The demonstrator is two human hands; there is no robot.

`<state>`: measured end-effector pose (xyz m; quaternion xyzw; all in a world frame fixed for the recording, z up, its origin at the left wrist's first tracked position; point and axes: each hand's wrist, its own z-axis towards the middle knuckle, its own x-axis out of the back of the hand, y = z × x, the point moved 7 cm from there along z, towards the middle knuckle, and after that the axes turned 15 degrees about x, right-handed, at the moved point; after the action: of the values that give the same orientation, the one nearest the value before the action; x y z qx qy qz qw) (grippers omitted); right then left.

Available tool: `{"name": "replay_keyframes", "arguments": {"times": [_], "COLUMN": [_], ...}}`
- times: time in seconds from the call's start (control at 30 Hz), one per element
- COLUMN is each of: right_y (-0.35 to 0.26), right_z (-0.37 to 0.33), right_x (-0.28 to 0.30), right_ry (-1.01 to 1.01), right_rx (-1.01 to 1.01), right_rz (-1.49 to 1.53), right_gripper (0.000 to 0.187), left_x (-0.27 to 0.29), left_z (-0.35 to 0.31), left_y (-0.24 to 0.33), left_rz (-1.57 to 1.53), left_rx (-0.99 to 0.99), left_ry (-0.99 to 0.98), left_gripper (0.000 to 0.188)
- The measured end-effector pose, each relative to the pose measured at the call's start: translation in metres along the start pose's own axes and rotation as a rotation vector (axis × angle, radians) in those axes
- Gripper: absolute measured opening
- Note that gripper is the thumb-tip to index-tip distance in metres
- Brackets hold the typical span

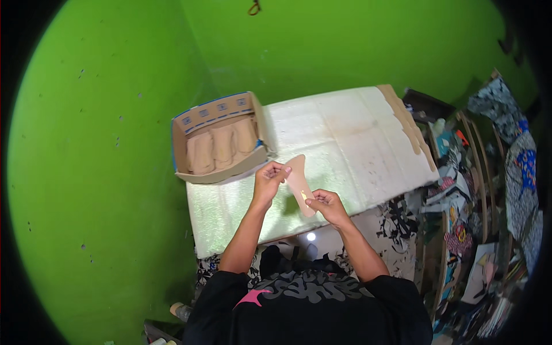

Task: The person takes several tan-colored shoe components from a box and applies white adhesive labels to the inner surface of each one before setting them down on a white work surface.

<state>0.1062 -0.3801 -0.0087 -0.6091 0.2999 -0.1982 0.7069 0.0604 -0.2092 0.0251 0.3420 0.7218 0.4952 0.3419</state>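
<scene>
While the cardboard box [221,140] at the white table's [356,144] far left corner holds tan flat pieces standing in a row, both hands pinch one tan cutout [299,183] above the near edge: left hand [269,181] at its wide top, right hand [326,206] at its narrow end. Most of the tabletop is free.

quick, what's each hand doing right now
Left hand: closed, pinching the wide upper end of the tan cut-out piece.
Right hand: closed, pinching its narrow lower end.
</scene>
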Motion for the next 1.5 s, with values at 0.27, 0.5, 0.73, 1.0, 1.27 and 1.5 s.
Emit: {"name": "replay_keyframes", "arguments": {"times": [0.27, 0.5, 0.73, 1.0, 1.27, 1.5], "right_y": [-0.023, -0.031, -0.016, -0.017, -0.018, -0.016], "right_z": [-0.064, -0.095, -0.11, -0.079, -0.055, -0.049], "right_x": [0.1, 0.168, 0.249, 0.342, 0.415, 0.46], "right_ry": [0.175, 0.371, 0.527, 0.494, 0.55, 0.495], "right_rx": [0.042, 0.083, -0.061, -0.141, -0.152, -0.187], "right_rz": [0.012, 0.037, -0.006, -0.17, -0.217, -0.199], "right_gripper": [0.009, 0.009, 0.012, 0.013, 0.011, 0.011], "left_x": [-0.121, -0.219, -0.288, -0.362, -0.413, -0.438], "left_z": [0.008, 0.014, 0.048, 0.121, 0.158, 0.169], "left_y": [-0.03, -0.076, -0.1, -0.125, -0.118, -0.122], "left_rz": [-0.024, -0.009, -0.001, 0.095, 0.182, 0.224], "left_rx": [0.059, 0.185, 0.151, 0.072, 0.163, 0.178], "left_ry": [-0.198, -0.374, -0.347, -0.527, -0.5, -0.498], "left_gripper": [0.026, 0.059, 0.043, 0.013, 0.022, 0.024]}}
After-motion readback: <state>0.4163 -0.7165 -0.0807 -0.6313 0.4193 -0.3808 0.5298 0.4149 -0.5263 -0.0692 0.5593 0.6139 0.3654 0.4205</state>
